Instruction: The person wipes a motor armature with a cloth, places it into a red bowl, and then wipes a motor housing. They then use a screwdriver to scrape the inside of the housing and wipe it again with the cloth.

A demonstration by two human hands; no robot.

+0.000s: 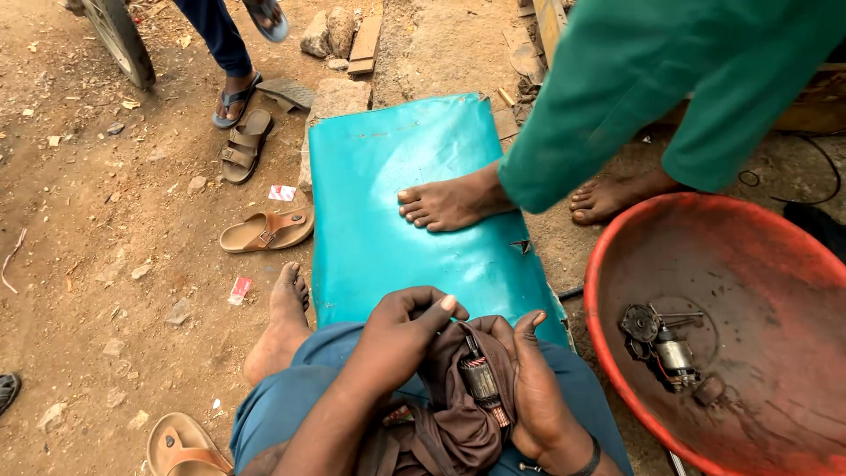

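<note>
Near centre, on lap: left hand (401, 339) curled over brown cloth (458, 423), fingers together, forefinger bent and pressed toward thumb, touching top of cloth just left of motor armature (482, 381). Right hand (533, 397) cupped under cloth from right side, thumb up, fingers wrapped; grip clamped on cloth and armature together. Armature upright, slightly tilted, grey laminated core with copper-coloured end, nested in cloth folds between both hands. Dark band on right wrist (589, 460). Blue shorts (282, 397) below hands.

Near left: bare foot (280, 326) flat on dirt, just left of teal sheet edge. Tan sandal (181, 445) at bottom left, partly cut off. Grey shoe tip at far-left edge.

Near right: big red-rimmed metal pan (608, 353), rusty brown inside, resting on ground just right of knee. Inside pan: small motor parts (665, 345), dark gear-like piece plus silver cylinder, touching each other, well apart from hands.

Middle: teal sheet (379, 176) flat on ground, running from lap away to far side. Another person's bare foot (449, 203) on sheet's right part, second foot (617, 196) on dirt beside pan's far rim. Green trouser legs (652, 79) above. Tan sandal (267, 231) left of sheet, small red-white wrappers near it.

Far left: brown sandal (245, 145), third person's sandalled foot (233, 99) with dark-blue trouser leg, wheel (119, 35) at top-left corner. Far centre: stones (330, 33) and wood scraps (364, 44) on dirt.
</note>
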